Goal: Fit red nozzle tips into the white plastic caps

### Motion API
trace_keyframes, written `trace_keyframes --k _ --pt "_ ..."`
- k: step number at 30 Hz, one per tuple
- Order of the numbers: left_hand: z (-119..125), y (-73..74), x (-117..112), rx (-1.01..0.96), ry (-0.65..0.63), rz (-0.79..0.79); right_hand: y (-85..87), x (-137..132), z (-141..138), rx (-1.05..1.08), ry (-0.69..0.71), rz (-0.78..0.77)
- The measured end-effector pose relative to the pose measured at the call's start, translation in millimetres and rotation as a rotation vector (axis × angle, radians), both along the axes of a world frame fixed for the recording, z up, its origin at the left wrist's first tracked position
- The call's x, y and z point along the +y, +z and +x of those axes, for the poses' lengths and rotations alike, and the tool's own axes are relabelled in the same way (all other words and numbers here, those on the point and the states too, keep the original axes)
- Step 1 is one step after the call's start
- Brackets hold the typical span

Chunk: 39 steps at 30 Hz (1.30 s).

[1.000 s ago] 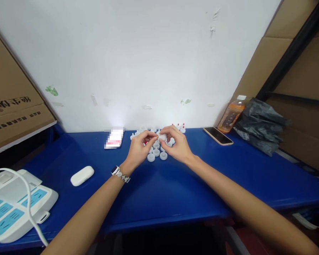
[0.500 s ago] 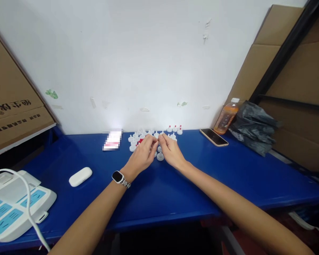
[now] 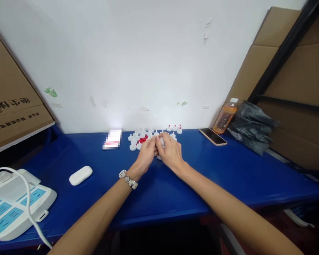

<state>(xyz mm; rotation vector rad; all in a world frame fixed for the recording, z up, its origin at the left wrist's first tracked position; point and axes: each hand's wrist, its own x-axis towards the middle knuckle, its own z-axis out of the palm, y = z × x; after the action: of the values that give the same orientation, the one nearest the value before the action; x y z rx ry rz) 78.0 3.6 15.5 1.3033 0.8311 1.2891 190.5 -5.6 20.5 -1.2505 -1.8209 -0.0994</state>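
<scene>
My left hand (image 3: 147,150) and my right hand (image 3: 171,150) meet over the middle of the blue table, fingertips touching. Between the thumb and curled fingers of my right hand shows a white nozzle cap (image 3: 162,141). The left fingers are pinched against it; whatever small part they grip is hidden. Around the hands stand several white nozzle caps (image 3: 133,146), spouts upward. A small heap of red tips (image 3: 143,139) lies among them. Behind, near the wall, is a group of white caps with red tips on their spouts (image 3: 179,130).
The blue table (image 3: 95,198) carries a white power strip (image 3: 46,194), a white earbud case (image 3: 80,175) and a pixelated item (image 3: 113,139) on the left. A phone (image 3: 213,136), an orange drink bottle (image 3: 225,117) and a dark plastic bag (image 3: 251,125) lie right. Cardboard flanks both sides.
My left hand has turned at the wrist and drawn slightly nearer, uncovering the red tips. The right fingers have curled further, with a white cap now showing in them.
</scene>
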Motion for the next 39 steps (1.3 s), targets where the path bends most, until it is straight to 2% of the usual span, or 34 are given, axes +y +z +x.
trace_keyframes --k 2,4,8,10,12,14,18,21,23,25,28,31,33,37,39 --pt "-2.6 1.4 -0.4 -0.017 -0.005 -0.064 -0.2 -0.2 -1.9 -0.028 0.013 0.034" --pt "-9.2 4.5 -2.0 0.106 0.032 0.005 -0.2 -1.5 -3.2 -0.021 0.015 0.017" --pt "-22.6 12.5 -9.9 0.521 0.119 0.429 -0.8 -7.2 -0.5 0.105 0.008 -0.119" --pt "-24.3 14.1 -13.4 0.632 0.108 0.589 -1.9 -9.7 2.2 0.157 0.02 -0.148" --pt "-21.9 13.0 -14.3 0.669 0.099 0.657 -2.8 -11.0 4.0 0.173 0.031 -0.138" --pt "-17.1 10.1 -12.1 0.618 0.114 0.618 -2.9 -11.6 4.4 0.165 0.032 -0.122" --pt "-8.3 4.8 -3.5 0.34 0.126 0.384 0.1 -12.5 1.2 0.121 0.026 -0.094" --pt "-7.1 3.9 -0.3 0.181 0.076 0.212 2.0 -13.3 -1.2 0.081 0.053 -0.062" --pt "-9.4 4.8 -1.9 0.165 0.04 0.149 1.6 -13.0 -1.4 0.07 0.071 -0.063" --pt "-13.7 6.7 -5.4 0.267 0.041 0.206 0.2 -12.1 -0.3 0.087 0.08 -0.098" --pt "-21.4 9.2 -9.7 0.499 0.072 0.439 -1.6 -11.4 3.0 0.156 0.098 -0.162" --pt "-24.6 8.8 -8.8 0.558 0.053 0.553 -1.5 -13.1 5.8 0.208 0.135 -0.188" --pt "-22.0 6.4 -6.7 0.476 0.024 0.495 -0.8 -15.1 6.6 0.213 0.159 -0.185" --pt "-8.7 0.9 -5.2 0.18 -0.034 0.238 -0.6 -17.1 6.4 0.165 0.176 -0.142" --pt "-3.1 0.1 -6.0 0.102 -0.023 0.144 -1.2 -16.3 6.5 0.123 0.16 -0.1"
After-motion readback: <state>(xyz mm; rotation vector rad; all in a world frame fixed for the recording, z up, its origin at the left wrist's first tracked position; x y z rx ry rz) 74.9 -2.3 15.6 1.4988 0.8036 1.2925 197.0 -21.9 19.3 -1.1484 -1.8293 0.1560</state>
